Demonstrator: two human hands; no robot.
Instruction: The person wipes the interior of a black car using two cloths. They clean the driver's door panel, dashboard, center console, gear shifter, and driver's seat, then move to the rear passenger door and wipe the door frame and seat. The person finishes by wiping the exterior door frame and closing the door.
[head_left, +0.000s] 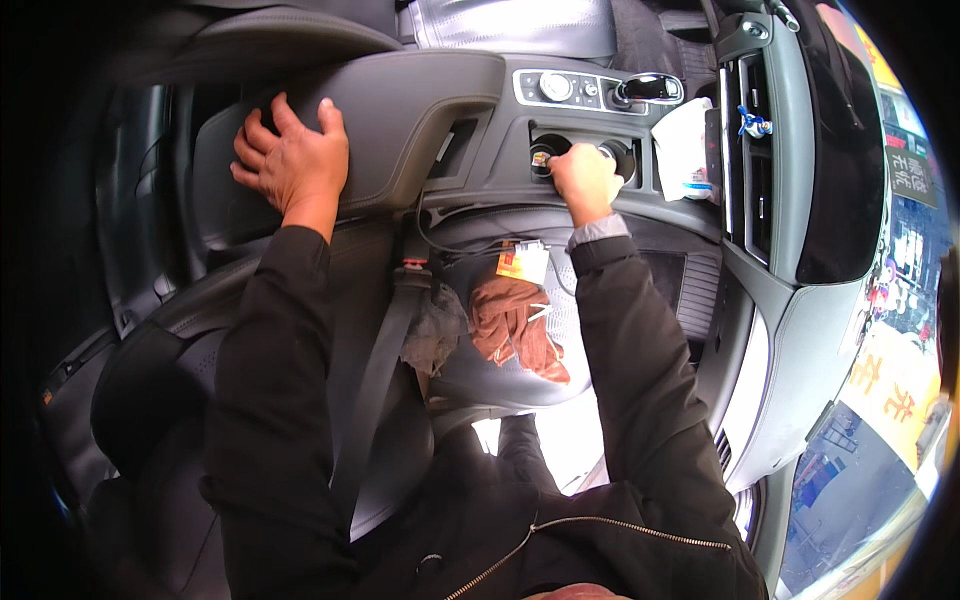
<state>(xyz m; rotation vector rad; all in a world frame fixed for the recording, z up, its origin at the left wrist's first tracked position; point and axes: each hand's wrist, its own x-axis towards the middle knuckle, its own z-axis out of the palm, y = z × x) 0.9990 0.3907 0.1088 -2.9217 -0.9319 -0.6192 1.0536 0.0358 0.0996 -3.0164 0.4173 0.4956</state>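
Observation:
My left hand (292, 161) rests with fingers spread on the dark leather armrest lid (375, 135) of a car's centre console. My right hand (589, 178) is over the cup holders (636, 165), its curled fingertips reaching down between the two wells. A small item with a red and yellow print (540, 158) lies in the left well, close to my right fingertips. Whether those fingers grip anything is hidden by the hand. Beyond them sit a control panel with a silver rotary knob (556, 87) and the gear lever (651, 89).
On the seat (450, 382) below lie a crumpled brown cloth (514, 322), an orange-and-white packet (523, 262), a cable (457, 249) and dark mesh fabric (435, 330). A seat belt (379, 382) crosses beside them. White tissue packaging (684, 150) stands against the dashboard (825, 315).

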